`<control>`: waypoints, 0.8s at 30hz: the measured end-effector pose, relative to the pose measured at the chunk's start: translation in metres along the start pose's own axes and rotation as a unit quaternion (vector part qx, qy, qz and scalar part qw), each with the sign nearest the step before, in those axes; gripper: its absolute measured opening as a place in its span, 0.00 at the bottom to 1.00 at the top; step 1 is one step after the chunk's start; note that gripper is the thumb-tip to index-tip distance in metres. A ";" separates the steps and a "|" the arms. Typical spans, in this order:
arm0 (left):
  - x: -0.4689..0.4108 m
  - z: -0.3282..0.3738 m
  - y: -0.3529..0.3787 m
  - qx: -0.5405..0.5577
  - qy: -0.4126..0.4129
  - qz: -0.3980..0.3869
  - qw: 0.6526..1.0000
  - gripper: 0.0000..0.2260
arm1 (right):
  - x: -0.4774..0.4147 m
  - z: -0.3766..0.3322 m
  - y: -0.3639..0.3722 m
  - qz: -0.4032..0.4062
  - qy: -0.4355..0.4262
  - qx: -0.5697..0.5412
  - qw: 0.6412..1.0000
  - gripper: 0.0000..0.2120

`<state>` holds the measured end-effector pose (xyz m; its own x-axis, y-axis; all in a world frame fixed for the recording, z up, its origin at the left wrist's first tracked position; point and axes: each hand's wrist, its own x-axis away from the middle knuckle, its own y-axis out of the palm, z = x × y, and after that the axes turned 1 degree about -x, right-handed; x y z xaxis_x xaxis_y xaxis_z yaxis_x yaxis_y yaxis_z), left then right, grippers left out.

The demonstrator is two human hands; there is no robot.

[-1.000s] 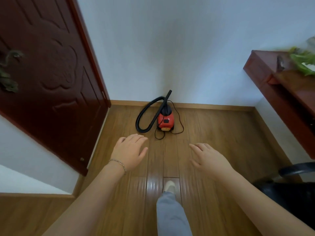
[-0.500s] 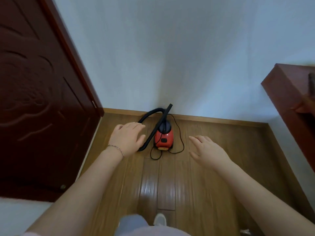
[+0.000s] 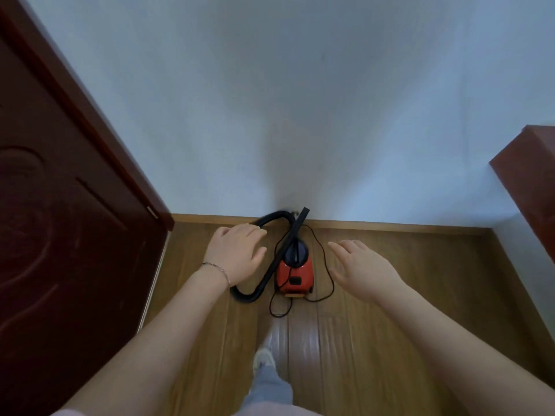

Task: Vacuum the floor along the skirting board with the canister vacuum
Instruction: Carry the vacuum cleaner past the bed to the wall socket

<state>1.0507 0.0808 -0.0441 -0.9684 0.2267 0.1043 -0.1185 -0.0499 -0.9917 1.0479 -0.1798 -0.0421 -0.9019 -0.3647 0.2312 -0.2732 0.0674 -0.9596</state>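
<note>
Head camera: at the far left a dark red door [image 3: 60, 235] stands against the pale wall [image 3: 300, 100], its carved panel facing the room. Just right of it the left hand [image 3: 234, 253] is held out palm down, fingers loosely spread and holding nothing; a thin bracelet [image 3: 217, 268] circles the wrist. In this view the hand covers part of the black hose [image 3: 247, 298], and whether it touches it cannot be told. The hose loops from the near left up toward the wall. Between the two hands the small red vacuum [image 3: 295, 276] sits on the wooden floor [image 3: 405, 325], close to the skirting board [image 3: 390, 228] at the far wall. A straight black tube [image 3: 292, 235] leans across the vacuum, its tip up against the skirting board. A thin black cord [image 3: 330, 276] curls on the floor around the vacuum's right side and near end. To the right of the cord the right hand [image 3: 360, 268] is stretched forward, fingers straight and close together, gripping nothing. At the far right edge stands the corner of a reddish wooden cabinet [image 3: 531, 181]. Near the bottom centre are a light shoe [image 3: 263, 360] and a grey trouser leg [image 3: 270, 388].
</note>
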 end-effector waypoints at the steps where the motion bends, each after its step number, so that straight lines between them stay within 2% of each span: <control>1: -0.014 -0.005 0.000 -0.001 0.007 -0.002 1.000 0.19 | -0.012 0.001 -0.001 -0.002 0.001 0.002 1.000 0.27; 8: -0.089 -0.027 0.021 0.031 0.018 -0.043 0.998 0.19 | -0.074 0.016 0.014 -0.044 0.025 -0.016 0.999 0.27; 13: -0.134 -0.037 0.071 0.072 -0.003 -0.068 0.995 0.18 | -0.126 0.035 0.059 -0.080 0.035 -0.031 0.996 0.27; 18: -0.178 -0.037 0.167 0.133 -0.034 -0.082 0.987 0.18 | -0.182 0.064 0.152 -0.077 0.050 -0.068 0.993 0.26; 24: -0.225 -0.030 0.320 0.167 -0.050 -0.107 0.979 0.18 | -0.245 0.099 0.299 -0.104 0.051 -0.108 0.987 0.26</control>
<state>1.2378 0.0433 -0.3875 -0.9278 0.1721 0.3311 -0.3710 -0.3303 -0.8679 1.2199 -0.1621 -0.4014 -0.8450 -0.2975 0.4443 -0.5104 0.2007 -0.8362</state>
